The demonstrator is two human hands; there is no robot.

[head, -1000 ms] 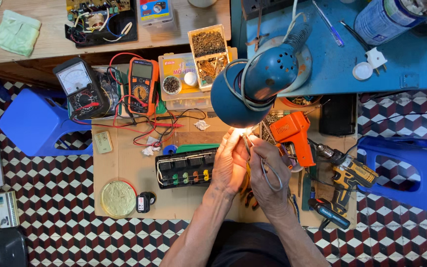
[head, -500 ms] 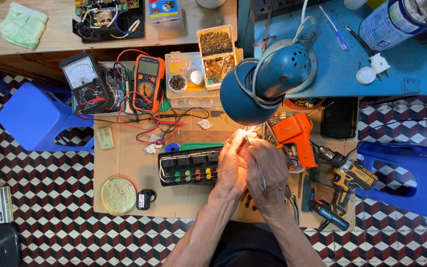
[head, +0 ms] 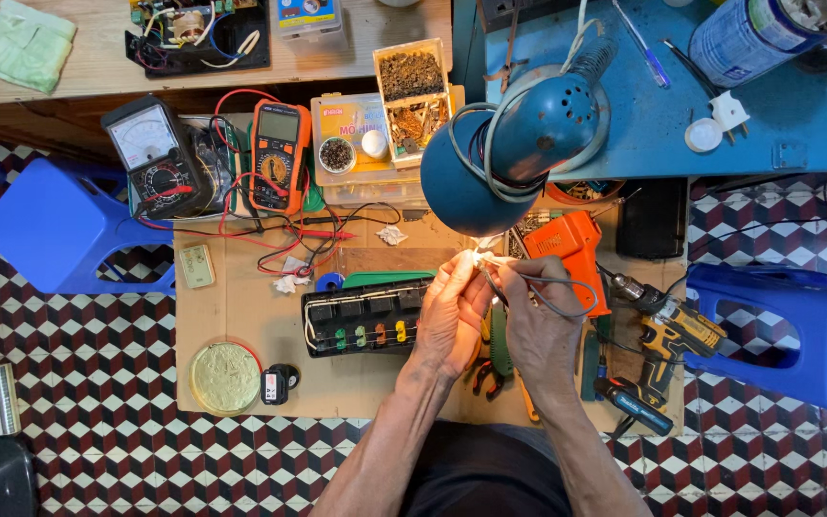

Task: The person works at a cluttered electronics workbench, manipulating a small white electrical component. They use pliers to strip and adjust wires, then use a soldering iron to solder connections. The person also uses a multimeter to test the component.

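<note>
Both hands meet under the blue lamp: the left hand has its fingers pinched together on a small bright part, and the right hand is clamped around a thin grey wire, above the cardboard-covered worktop.

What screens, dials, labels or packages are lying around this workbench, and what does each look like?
Orange meter: upright rectangle with a grey screen and round dial, behind the cardboard mat.
Black meter: left of the orange one, with a white needle face.
Blue can: top right on the blue table, a cylinder lying down, with a printed label.
Yellow box: flat, right of the orange meter, with printed colours.
Small clear box: top shelf, with a blue label.
</note>
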